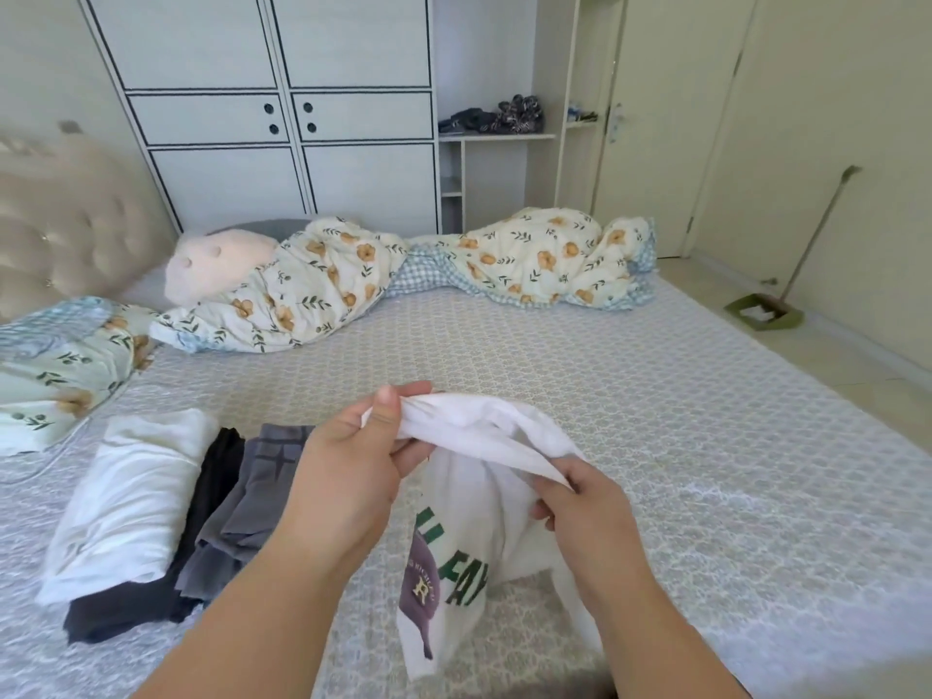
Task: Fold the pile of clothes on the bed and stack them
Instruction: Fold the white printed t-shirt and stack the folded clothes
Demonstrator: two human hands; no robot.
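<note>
Hands hold one garment above the bed point(655, 396): the left hand point(353, 476) pinches the upper edge of a white T-shirt point(479, 496) between thumb and fingers, and the right hand point(580, 502) grips the same bunched edge lower and to the right. The shirt hangs down between the forearms, showing green lettering and a purple cap print, its lower part reaching the patterned sheet. To the left lie a folded white garment point(131, 502), a black garment point(151, 597) under it, and a grey garment point(252, 496) beside it. A floral duvet point(328, 280) lies bunched along the far side.
</note>
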